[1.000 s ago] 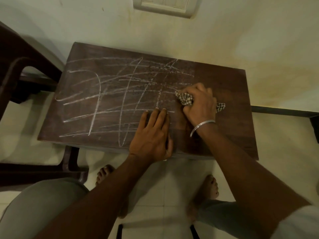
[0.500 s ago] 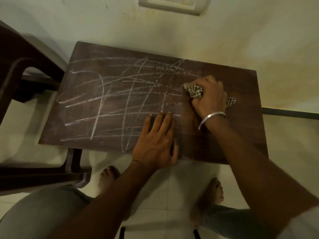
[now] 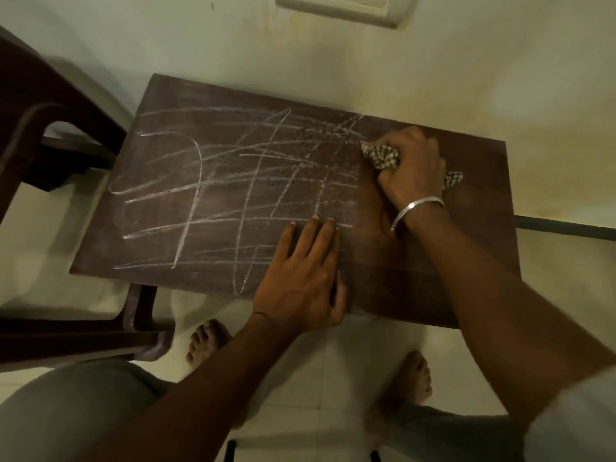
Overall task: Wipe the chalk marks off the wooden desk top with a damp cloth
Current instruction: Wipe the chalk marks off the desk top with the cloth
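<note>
Head view is looking down on a dark chair (image 3: pixel 50 88) standing just beside the wooden worktop's (image 3: pixel 480 181) left edge. Chalk marks (image 3: pixel 200 168) are crossing its left and middle parts. The left hand (image 3: pixel 303 278) is lying flat with straight fingers, pressing near the front edge. The right hand (image 3: pixel 413 168), wearing a metal bangle (image 3: pixel 416 208), is gripping a bunched checked cloth (image 3: pixel 381 156) against the worktop at the marks' right end.
</note>
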